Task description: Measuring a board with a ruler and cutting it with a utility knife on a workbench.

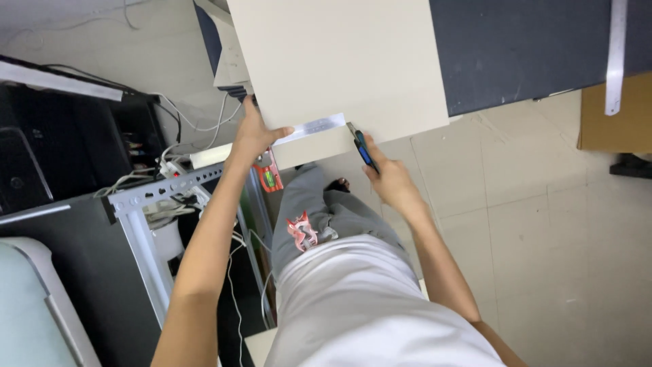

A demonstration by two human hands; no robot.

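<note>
Seen from above, a person stands over a large cream board lying on a dark cutting mat. Their left hand presses flat on the near end of a metal ruler laid across the board's lower edge, fingers spread over it. Their right hand grips a blue utility knife in a closed fist, its tip touching the board at the ruler's far end. Cables and a perforated metal frame crowd the floor to the left. Judging from this, the ruler could slide if pressure eases, letting the blade wander off line or toward the holding fingers, which lie close to the cutting edge.
</note>
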